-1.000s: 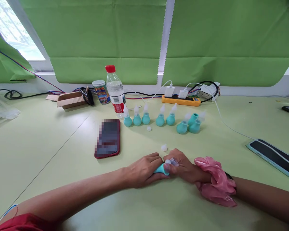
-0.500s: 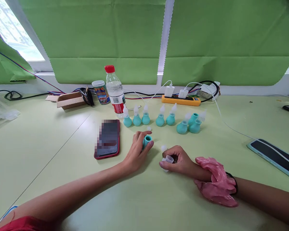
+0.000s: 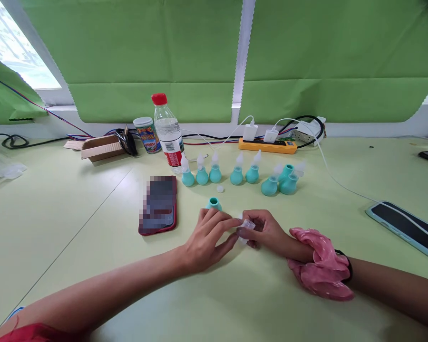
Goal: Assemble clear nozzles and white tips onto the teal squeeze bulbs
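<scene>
My right hand (image 3: 264,229) holds a small translucent plastic piece with an open, cup-like end (image 3: 248,223) between thumb and fingers. The fingertips of my left hand (image 3: 214,237) reach the left side of that piece, index and thumb stretched out and apart; whether they grip it I cannot tell. Just beyond my left knuckles a turquoise rubber bulb (image 3: 214,203) stands with its round mouth upward, its lower part hidden by the hand. A small whitish disc-like piece (image 3: 220,188) lies behind the bulb.
Several turquoise bulbs with clear tips (image 3: 236,175) stand in a row farther back; an open-topped bulb (image 3: 287,170) is among them at right. A red-cased phone (image 3: 159,204), water bottle (image 3: 169,137), can (image 3: 148,135), cardboard box (image 3: 103,148), orange power strip (image 3: 267,145) and charging phone (image 3: 406,225) surround them.
My left hand has let go of the turquoise bulb and moved right and nearer to the clear piece. The bulb stays standing. My right hand keeps the piece, now tilted slightly differently.
</scene>
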Action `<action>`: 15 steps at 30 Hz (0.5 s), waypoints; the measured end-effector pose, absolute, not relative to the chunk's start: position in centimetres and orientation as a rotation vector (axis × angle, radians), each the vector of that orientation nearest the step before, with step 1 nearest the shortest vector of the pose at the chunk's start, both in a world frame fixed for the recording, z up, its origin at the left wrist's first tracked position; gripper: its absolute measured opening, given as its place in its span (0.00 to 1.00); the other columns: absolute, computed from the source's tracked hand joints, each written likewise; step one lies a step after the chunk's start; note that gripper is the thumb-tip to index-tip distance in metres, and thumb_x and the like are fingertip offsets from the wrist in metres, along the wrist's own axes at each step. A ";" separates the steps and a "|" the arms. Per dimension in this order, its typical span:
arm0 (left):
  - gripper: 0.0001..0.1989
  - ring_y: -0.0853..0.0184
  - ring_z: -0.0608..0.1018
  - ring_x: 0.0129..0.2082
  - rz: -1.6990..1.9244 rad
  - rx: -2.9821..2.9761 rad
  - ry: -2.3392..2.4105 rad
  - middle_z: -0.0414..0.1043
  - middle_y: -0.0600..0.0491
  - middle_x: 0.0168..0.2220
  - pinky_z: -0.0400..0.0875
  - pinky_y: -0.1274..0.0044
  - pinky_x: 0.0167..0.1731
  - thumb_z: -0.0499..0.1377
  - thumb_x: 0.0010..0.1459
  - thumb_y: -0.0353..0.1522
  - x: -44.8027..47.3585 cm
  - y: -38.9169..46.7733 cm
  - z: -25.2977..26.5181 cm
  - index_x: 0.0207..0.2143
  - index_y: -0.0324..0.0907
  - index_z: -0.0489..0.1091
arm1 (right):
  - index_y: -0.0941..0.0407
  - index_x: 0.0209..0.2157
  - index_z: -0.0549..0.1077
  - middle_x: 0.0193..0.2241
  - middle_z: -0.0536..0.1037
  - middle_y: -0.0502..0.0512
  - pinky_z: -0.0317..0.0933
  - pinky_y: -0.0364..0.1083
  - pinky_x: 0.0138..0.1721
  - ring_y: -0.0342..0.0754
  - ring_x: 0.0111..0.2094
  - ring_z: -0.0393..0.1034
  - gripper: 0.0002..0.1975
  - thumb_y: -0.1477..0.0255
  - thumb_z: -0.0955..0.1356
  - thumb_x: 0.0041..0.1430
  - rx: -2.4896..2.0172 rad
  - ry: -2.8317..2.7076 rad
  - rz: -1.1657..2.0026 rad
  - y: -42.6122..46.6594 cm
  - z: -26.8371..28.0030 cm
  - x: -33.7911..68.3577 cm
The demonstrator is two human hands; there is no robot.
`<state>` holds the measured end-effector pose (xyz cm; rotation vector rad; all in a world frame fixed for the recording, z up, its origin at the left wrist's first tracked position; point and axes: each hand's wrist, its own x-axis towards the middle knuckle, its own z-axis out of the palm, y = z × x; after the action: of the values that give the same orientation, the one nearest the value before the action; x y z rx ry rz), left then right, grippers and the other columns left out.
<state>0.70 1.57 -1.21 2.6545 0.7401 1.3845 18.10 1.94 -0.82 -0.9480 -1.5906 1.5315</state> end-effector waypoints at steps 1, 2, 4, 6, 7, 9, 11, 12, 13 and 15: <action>0.13 0.68 0.68 0.31 1.339 2.642 0.688 0.68 0.50 0.32 0.63 0.74 0.33 0.55 0.52 0.25 0.7 1.6 -1.2 0.42 0.40 0.61 | 0.57 0.18 0.58 0.12 0.61 0.42 0.49 0.37 0.14 0.35 0.13 0.55 0.18 0.62 0.70 0.43 -0.923 -1.594 1.556 2.0 -0.8 18.1; 0.12 0.68 0.69 0.31 1.307 2.612 0.646 0.69 0.50 0.31 0.64 0.74 0.32 0.55 0.53 0.26 0.7 1.7 -1.1 0.41 0.39 0.62 | 0.57 0.18 0.57 0.12 0.60 0.42 0.49 0.37 0.14 0.35 0.13 0.55 0.18 0.62 0.70 0.43 -0.897 -1.595 1.579 2.1 -0.9 18.1; 0.10 0.68 0.69 0.30 1.291 2.536 0.577 0.70 0.48 0.31 0.66 0.75 0.31 0.55 0.53 0.26 0.7 1.9 -0.9 0.40 0.38 0.64 | 0.57 0.19 0.58 0.13 0.61 0.42 0.50 0.36 0.14 0.34 0.13 0.56 0.18 0.63 0.70 0.43 -0.845 -1.590 1.617 2.2 -1.0 18.1; 0.10 0.68 0.70 0.30 1.304 2.460 0.566 0.71 0.48 0.30 0.67 0.76 0.30 0.55 0.53 0.26 0.7 2.1 -0.9 0.40 0.37 0.65 | 0.58 0.20 0.58 0.14 0.61 0.42 0.51 0.36 0.14 0.34 0.14 0.56 0.17 0.63 0.70 0.44 -0.803 -1.578 1.647 2.3 -1.2 18.1; 0.09 0.69 0.70 0.29 1.320 2.421 0.579 0.71 0.48 0.30 0.67 0.76 0.29 0.56 0.53 0.26 0.7 2.2 -0.9 0.39 0.37 0.66 | 0.58 0.20 0.58 0.14 0.61 0.42 0.51 0.36 0.14 0.34 0.14 0.56 0.17 0.64 0.70 0.44 -0.788 -1.572 1.660 2.4 -1.2 18.2; 0.08 0.70 0.70 0.27 1.362 2.341 0.613 0.72 0.49 0.28 0.68 0.77 0.28 0.57 0.52 0.26 0.8 2.3 -1.0 0.37 0.36 0.68 | 0.58 0.21 0.58 0.15 0.62 0.43 0.52 0.37 0.15 0.35 0.15 0.57 0.16 0.65 0.69 0.46 -0.763 -1.564 1.683 2.4 -1.3 18.2; 0.08 0.71 0.70 0.26 1.387 2.261 0.644 0.72 0.49 0.27 0.67 0.77 0.27 0.58 0.51 0.25 0.9 2.3 -1.2 0.36 0.36 0.70 | 0.58 0.23 0.59 0.16 0.63 0.43 0.53 0.37 0.16 0.35 0.16 0.58 0.15 0.66 0.69 0.47 -0.743 -1.552 1.688 2.3 -1.2 18.2; 0.08 0.71 0.70 0.26 1.397 2.222 0.657 0.72 0.49 0.27 0.67 0.77 0.27 0.58 0.51 0.25 0.9 2.3 -1.3 0.36 0.37 0.70 | 0.57 0.25 0.59 0.17 0.63 0.43 0.53 0.37 0.17 0.35 0.17 0.58 0.14 0.67 0.69 0.47 -0.740 -1.543 1.683 2.3 -1.1 18.2; 0.08 0.71 0.71 0.25 1.408 2.184 0.671 0.72 0.50 0.27 0.67 0.78 0.27 0.58 0.51 0.25 0.9 2.3 -1.4 0.35 0.37 0.71 | 0.57 0.26 0.59 0.17 0.64 0.43 0.54 0.37 0.17 0.35 0.17 0.57 0.15 0.67 0.70 0.46 -0.741 -1.533 1.676 2.3 -1.0 18.2; 0.07 0.72 0.71 0.24 1.423 2.125 0.699 0.72 0.51 0.26 0.67 0.78 0.26 0.59 0.50 0.26 1.0 2.3 -1.3 0.34 0.38 0.71 | 0.57 0.28 0.60 0.17 0.65 0.44 0.56 0.38 0.17 0.36 0.17 0.58 0.15 0.67 0.70 0.45 -0.759 -1.517 1.666 2.3 -0.9 18.2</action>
<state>0.98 2.31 -1.34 2.1247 0.6988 1.4229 18.22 2.28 -0.90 -0.7593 -1.5171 1.6660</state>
